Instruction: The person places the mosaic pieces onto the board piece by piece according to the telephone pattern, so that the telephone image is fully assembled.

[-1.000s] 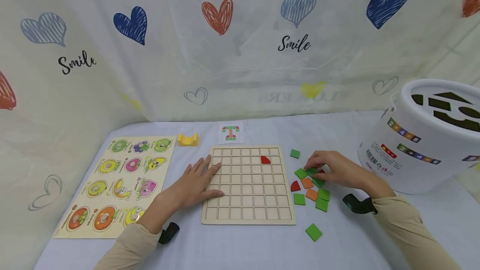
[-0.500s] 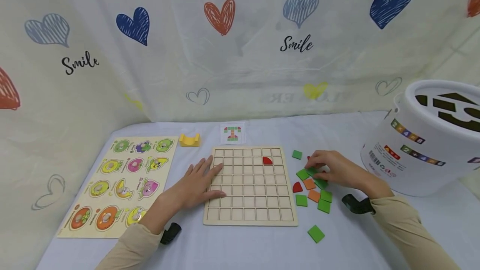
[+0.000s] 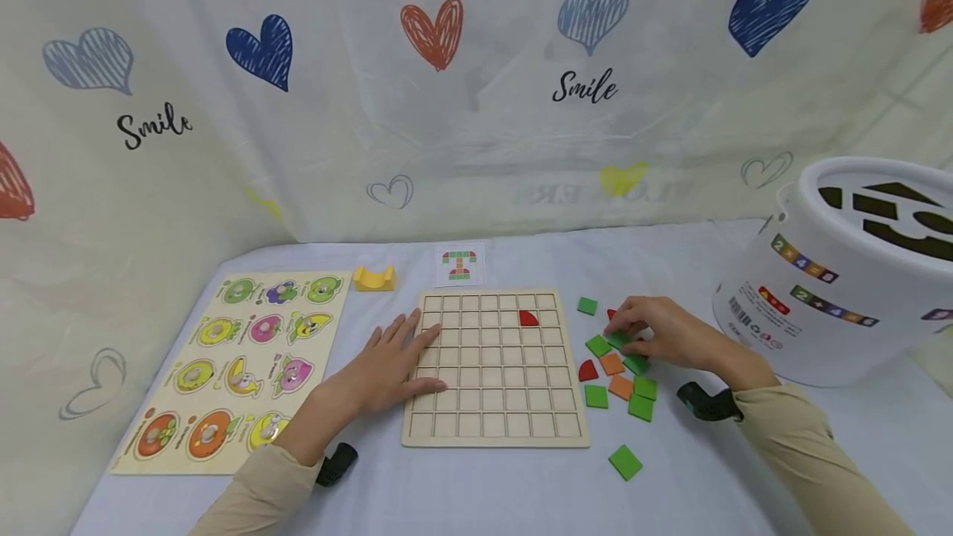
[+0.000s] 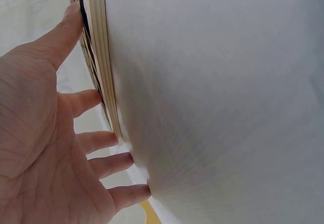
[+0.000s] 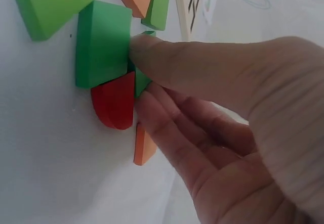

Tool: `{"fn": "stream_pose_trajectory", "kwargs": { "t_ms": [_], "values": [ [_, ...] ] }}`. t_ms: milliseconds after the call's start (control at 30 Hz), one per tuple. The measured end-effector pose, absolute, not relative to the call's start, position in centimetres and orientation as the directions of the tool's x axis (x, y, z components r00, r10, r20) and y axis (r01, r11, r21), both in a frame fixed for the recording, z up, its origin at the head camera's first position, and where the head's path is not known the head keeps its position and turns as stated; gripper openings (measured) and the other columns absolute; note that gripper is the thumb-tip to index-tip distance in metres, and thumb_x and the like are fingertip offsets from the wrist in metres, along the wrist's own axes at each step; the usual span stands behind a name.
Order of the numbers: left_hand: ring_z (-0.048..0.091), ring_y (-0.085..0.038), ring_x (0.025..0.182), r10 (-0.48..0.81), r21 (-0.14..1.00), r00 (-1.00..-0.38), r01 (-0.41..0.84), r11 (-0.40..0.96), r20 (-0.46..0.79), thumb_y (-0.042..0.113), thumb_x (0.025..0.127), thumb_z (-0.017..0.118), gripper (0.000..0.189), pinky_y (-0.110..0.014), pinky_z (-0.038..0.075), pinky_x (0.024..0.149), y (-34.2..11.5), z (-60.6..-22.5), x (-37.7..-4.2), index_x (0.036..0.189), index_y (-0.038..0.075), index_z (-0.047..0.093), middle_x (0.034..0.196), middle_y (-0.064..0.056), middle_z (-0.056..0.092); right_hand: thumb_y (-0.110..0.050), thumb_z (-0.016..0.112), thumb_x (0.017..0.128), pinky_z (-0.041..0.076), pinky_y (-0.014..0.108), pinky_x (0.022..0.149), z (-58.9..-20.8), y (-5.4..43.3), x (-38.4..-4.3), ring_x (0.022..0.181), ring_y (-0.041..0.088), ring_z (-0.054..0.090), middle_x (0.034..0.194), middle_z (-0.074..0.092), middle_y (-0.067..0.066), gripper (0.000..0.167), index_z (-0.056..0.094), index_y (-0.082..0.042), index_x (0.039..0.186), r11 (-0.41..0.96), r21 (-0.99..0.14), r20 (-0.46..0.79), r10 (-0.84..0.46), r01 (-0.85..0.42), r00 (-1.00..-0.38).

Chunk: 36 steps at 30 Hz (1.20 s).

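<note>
In the head view my left hand (image 3: pixel 383 362) lies with spread fingers on the left edge of a wooden grid board (image 3: pixel 495 442); the left wrist view shows its thumb and fingertips along that edge. A red quarter-circle piece (image 3: pixel 528 318) sits in one of the board's upper right cells. To the right of the board, my right hand (image 3: pixel 666 333) is over a loose pile, thumb and fingers pinching a green square tile (image 5: pixel 143 80), partly hidden by them. Close by lie another green tile (image 5: pixel 104 44), a red curved piece (image 5: pixel 114 102) and an orange tile (image 5: pixel 144 145).
More tiles lie right of the board, including a lone green square (image 3: pixel 625 462). A pattern card (image 3: pixel 450 275) and a yellow holder (image 3: pixel 374 279) stand behind. A fruit puzzle board (image 3: pixel 216 337) is at left, a white bucket (image 3: pixel 811 354) at right.
A bit of red piece now shows just beyond my right fingertips, where none showed a second ago. My right fingers have shifted very slightly; the left hand stays put.
</note>
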<state>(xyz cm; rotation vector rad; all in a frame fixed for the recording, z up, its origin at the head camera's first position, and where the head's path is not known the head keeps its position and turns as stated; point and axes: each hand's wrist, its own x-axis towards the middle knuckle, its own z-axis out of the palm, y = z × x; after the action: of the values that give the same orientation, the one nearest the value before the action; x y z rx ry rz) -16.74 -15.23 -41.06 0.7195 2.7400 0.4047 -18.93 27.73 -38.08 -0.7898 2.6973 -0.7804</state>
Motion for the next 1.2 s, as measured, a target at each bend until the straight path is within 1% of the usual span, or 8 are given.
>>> {"fn": "stream_pose_trajectory", "kwargs": {
  "t_ms": [200, 300, 467, 633, 833, 1033, 1200],
  "values": [
    [0.011, -0.045, 0.159, 0.51, 0.342, -0.838, 0.429, 0.836, -0.195, 0.06, 0.101, 0.059, 0.086, -0.067, 0.013, 0.123, -15.32, -41.0, -16.62, 0.166, 0.012, 0.03, 0.172, -0.024, 0.012, 0.002, 0.085, 0.083, 0.06, 0.031, 0.078, -38.24, 27.83, -18.97, 0.085, 0.012, 0.066, 0.097, 0.068, 0.0, 0.028, 0.078, 0.003, 0.111, 0.717, -0.562, -0.077, -0.541, -0.411, -0.838],
    [0.011, -0.046, 0.158, 0.512, 0.349, -0.837, 0.43, 0.833, -0.19, 0.06, 0.101, 0.059, 0.086, -0.068, 0.013, 0.123, -15.34, -40.95, -16.54, 0.166, 0.011, 0.031, 0.172, -0.024, 0.012, -0.002, 0.085, 0.084, 0.06, 0.03, 0.078, -38.25, 27.75, -18.95, 0.085, 0.011, 0.066, 0.096, 0.067, -0.002, 0.028, 0.078, 0.002, 0.111, 0.725, -0.556, -0.08, -0.534, -0.407, -0.842],
    [0.012, -0.047, 0.158, 0.513, 0.351, -0.838, 0.432, 0.831, -0.184, 0.06, 0.101, 0.06, 0.086, -0.069, 0.013, 0.123, -15.39, -40.96, -16.45, 0.165, 0.011, 0.032, 0.172, -0.025, 0.013, -0.007, 0.086, 0.086, 0.057, 0.027, 0.076, -38.2, 27.39, -18.96, 0.083, 0.011, 0.061, 0.094, 0.066, -0.003, 0.027, 0.078, 0.001, 0.111, 0.738, -0.533, -0.077, -0.53, -0.414, -0.845],
    [0.012, -0.047, 0.158, 0.515, 0.356, -0.838, 0.432, 0.829, -0.18, 0.059, 0.101, 0.06, 0.085, -0.069, 0.013, 0.123, -15.4, -40.94, -16.42, 0.165, 0.01, 0.032, 0.172, -0.025, 0.013, -0.003, 0.086, 0.085, 0.057, 0.026, 0.074, -38.03, 27.26, -19.22, 0.082, 0.012, 0.059, 0.094, 0.065, 0.0, 0.025, 0.078, 0.001, 0.108, 0.741, -0.533, -0.093, -0.531, -0.409, -0.842],
    [0.012, -0.046, 0.158, 0.516, 0.35, -0.837, 0.436, 0.829, -0.18, 0.059, 0.101, 0.06, 0.086, -0.068, 0.013, 0.123, -15.36, -40.96, -16.49, 0.165, 0.01, 0.032, 0.172, -0.025, 0.013, -0.001, 0.087, 0.083, 0.056, 0.026, 0.072, -37.92, 27.46, -19.57, 0.082, 0.013, 0.059, 0.093, 0.064, 0.001, 0.024, 0.076, 0.0, 0.104, 0.736, -0.548, -0.118, -0.539, -0.398, -0.834],
    [0.012, -0.046, 0.158, 0.515, 0.339, -0.838, 0.438, 0.833, -0.181, 0.061, 0.101, 0.059, 0.086, -0.068, 0.014, 0.123, -15.36, -41.12, -16.62, 0.165, 0.011, 0.032, 0.172, -0.024, 0.013, -0.001, 0.086, 0.083, 0.056, 0.027, 0.073, -37.85, 27.43, -19.62, 0.084, 0.014, 0.059, 0.096, 0.066, 0.001, 0.024, 0.076, -0.001, 0.105, 0.744, -0.545, -0.131, -0.531, -0.387, -0.837],
    [0.012, -0.046, 0.158, 0.514, 0.34, -0.838, 0.437, 0.833, -0.181, 0.061, 0.101, 0.059, 0.086, -0.067, 0.013, 0.123, -15.35, -41.14, -16.65, 0.166, 0.011, 0.031, 0.172, -0.024, 0.013, 0.0, 0.086, 0.083, 0.056, 0.028, 0.073, -37.71, 27.32, -19.57, 0.084, 0.015, 0.059, 0.096, 0.066, 0.002, 0.024, 0.075, -0.001, 0.104, 0.751, -0.541, -0.132, -0.52, -0.378, -0.844]
  ]
}}
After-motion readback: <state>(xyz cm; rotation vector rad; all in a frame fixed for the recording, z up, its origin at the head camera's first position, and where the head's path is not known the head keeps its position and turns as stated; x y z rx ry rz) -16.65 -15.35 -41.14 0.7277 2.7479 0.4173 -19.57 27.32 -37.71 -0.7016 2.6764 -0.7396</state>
